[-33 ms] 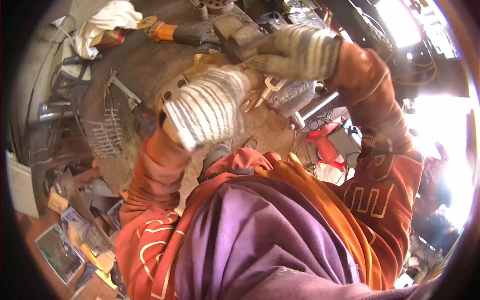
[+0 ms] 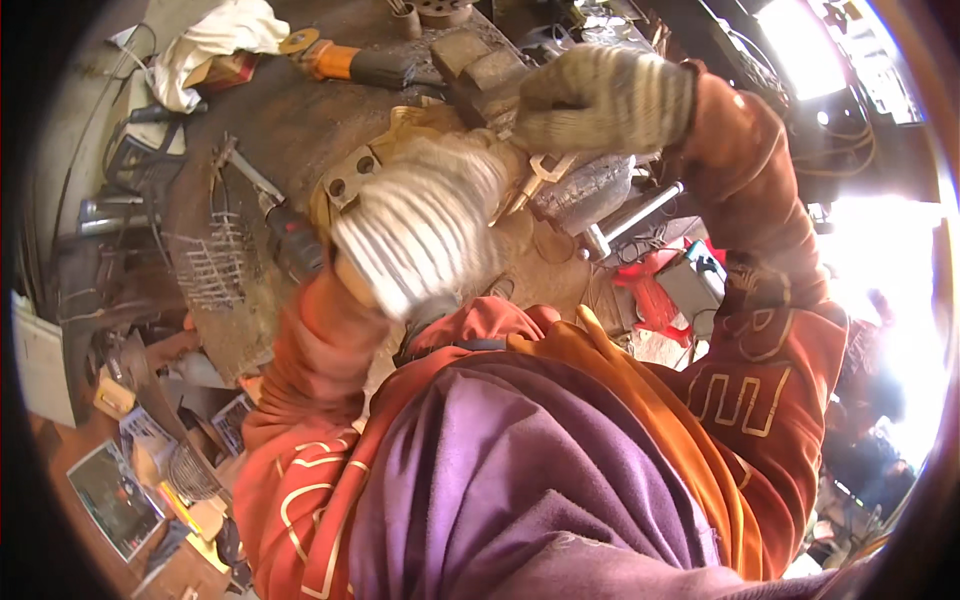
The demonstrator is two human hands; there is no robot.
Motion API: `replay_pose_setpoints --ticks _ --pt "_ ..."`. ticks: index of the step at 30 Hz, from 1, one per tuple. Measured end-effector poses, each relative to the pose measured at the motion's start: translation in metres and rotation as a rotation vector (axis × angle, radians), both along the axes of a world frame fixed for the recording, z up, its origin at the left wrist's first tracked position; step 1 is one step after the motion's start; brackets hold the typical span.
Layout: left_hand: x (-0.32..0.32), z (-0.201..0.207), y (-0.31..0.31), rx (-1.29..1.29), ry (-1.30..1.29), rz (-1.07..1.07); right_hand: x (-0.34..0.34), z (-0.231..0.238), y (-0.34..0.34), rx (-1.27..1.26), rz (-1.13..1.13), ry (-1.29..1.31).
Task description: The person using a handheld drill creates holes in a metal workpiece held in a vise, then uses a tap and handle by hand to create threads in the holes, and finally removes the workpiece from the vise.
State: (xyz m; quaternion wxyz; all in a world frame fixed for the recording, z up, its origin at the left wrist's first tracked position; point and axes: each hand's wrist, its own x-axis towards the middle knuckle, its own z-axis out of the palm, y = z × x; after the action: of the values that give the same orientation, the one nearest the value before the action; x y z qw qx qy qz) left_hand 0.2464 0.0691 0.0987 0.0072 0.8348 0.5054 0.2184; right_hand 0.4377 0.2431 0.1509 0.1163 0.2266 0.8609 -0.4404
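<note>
Both my hands wear striped knit gloves above a dark metal workbench [image 2: 290,120]. My left hand [image 2: 425,225] is smeared by motion, so its finger positions do not show. A metal plate with round holes [image 2: 345,185] lies beside that hand, partly covered by it. Farther right, my right hand [image 2: 605,100] has its fingers curled closed. What it grips, if anything, is hidden by the glove. Two rusty metal blocks [image 2: 475,62] sit just left of my right hand. Between and below the hands are a yellowish forked metal piece [image 2: 542,180] and a thick grey metal body [image 2: 590,195].
An orange and black angle grinder [image 2: 350,65] lies at the far left, near a white cloth [image 2: 215,50]. A tool with a dark handle [image 2: 285,225] rests by a wire rack [image 2: 210,260]. Right of centre are a metal bar [image 2: 635,220] and a red object [image 2: 655,295].
My right hand has shifted slightly right and up, and its curled fingers show more plainly. My left hand has moved slightly down and right, still blurred.
</note>
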Motion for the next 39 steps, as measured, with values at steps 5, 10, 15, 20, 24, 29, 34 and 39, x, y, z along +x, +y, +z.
replay_pose_setpoints --ticks 5,10,15,20,24,29,34,39 --pt "0.057 0.003 -0.030 -0.034 0.105 0.260 0.024 0.010 0.001 -0.135 0.014 0.061" --pt "0.040 0.003 -0.002 -0.070 -0.124 0.037 0.029 -0.003 0.000 -0.153 -0.037 0.074" --pt "0.025 0.008 0.007 -0.122 -0.248 -0.042 0.024 -0.003 -0.007 -0.171 -0.120 0.067" --pt "0.005 0.009 0.025 -0.185 -0.332 -0.121 0.019 -0.007 -0.014 -0.193 -0.218 0.051" --pt "-0.008 0.005 0.046 -0.303 -0.431 -0.173 0.016 -0.016 -0.015 -0.236 -0.323 0.048" --pt "-0.026 -0.008 0.076 -0.304 -0.642 -0.216 0.013 -0.014 -0.034 -0.291 -0.533 0.064" --pt "-0.026 -0.019 0.128 -0.306 -0.650 -0.377 0.013 -0.013 -0.081 -0.338 -0.940 0.141" --pt "0.010 -0.013 0.188 -0.656 -0.610 -0.585 -0.007 -0.022 -0.132 -0.344 -1.527 0.339"
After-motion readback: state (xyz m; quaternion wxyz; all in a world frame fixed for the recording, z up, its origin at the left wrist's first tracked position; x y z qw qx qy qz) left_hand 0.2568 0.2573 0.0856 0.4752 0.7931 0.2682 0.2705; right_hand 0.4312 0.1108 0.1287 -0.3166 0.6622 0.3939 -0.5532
